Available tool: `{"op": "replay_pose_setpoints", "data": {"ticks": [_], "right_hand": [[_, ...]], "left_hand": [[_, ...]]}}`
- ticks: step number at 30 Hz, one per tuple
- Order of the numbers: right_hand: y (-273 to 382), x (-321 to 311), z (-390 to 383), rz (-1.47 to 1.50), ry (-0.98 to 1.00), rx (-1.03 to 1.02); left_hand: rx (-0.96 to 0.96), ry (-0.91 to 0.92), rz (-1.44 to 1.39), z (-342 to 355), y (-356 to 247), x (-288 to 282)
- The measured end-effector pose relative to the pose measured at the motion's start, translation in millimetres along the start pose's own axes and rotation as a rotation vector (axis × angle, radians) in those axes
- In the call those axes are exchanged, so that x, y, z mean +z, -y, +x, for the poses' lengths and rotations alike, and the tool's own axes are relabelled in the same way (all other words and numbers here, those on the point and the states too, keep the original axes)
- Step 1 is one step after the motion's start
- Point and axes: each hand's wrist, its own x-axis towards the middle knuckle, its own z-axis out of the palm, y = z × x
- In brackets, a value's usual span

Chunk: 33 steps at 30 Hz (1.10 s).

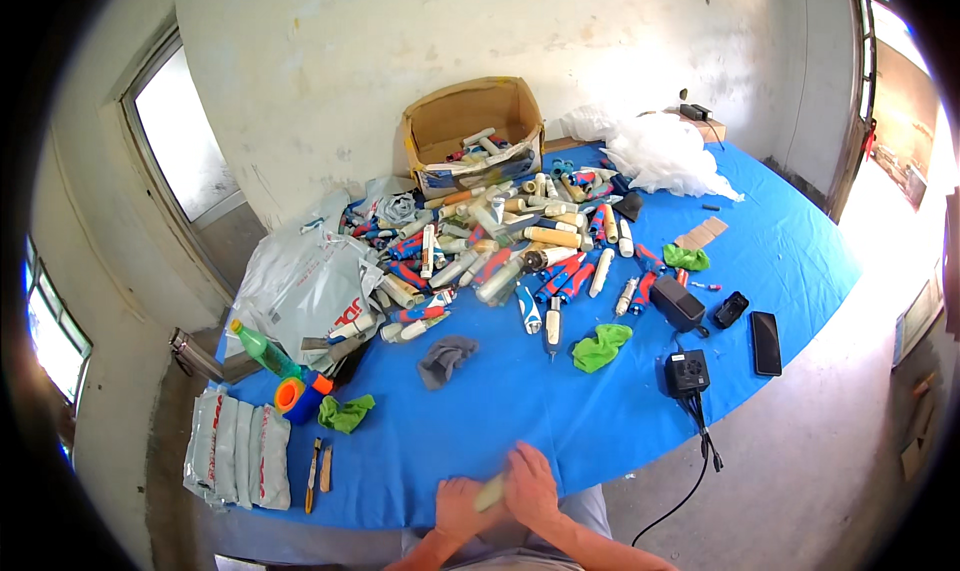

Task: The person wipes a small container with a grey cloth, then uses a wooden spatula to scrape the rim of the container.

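Note:
At the table's near edge, my left hand point(460, 508) is closed round one end of a pale off-white cylinder point(489, 494). My right hand point(531, 484), slightly blurred, grips the other end. Only the cylinder's middle shows between the hands, so its kind cannot be made out. Beyond them lies a big heap of similar pale tubes point(553, 237) and red-and-blue handle casings point(572, 279). A small pale tool with a thin metal tip point(553, 328) points toward me, and a green cloth point(601, 348) lies beside it.
A cardboard box point(470, 111) stands behind the heap. Grey plastic bags point(300, 281), a green bottle point(262, 348), an orange-and-blue tape roll point(291, 398) and a brush point(313, 476) are on the left. Toward the right are a black adapter point(687, 372) with cables and a phone point(765, 343).

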Motion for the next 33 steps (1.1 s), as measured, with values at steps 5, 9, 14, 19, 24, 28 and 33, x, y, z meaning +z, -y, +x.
{"op": "replay_pose_setpoints", "data": {"ticks": [5,9,14,19,24,28,33], "right_hand": [[0,-4,6,0.112,0.011,0.041],[-16,1,7,0.236,0.039,-0.003],[-9,-6,15,0.129,-0.022,0.029],[-4,-17,16,-0.007,-0.016,0.037],[-18,-10,10,0.099,-0.019,0.055],[-22,-14,19,0.269,-0.129,0.063],[-28,-47,46,0.812,-0.242,0.766]], "left_hand": [[-0.060,0.019,0.017,0,3,0],[-0.104,0.031,0.027,3,-2,-2],[-0.127,0.035,0.058,2,-2,1],[-0.152,0.026,0.088,-4,-10,5],[-0.122,0.029,0.052,-7,-11,11],[-0.315,0.209,0.107,-5,-8,7],[-0.159,-0.022,0.033,16,-8,11]]}}
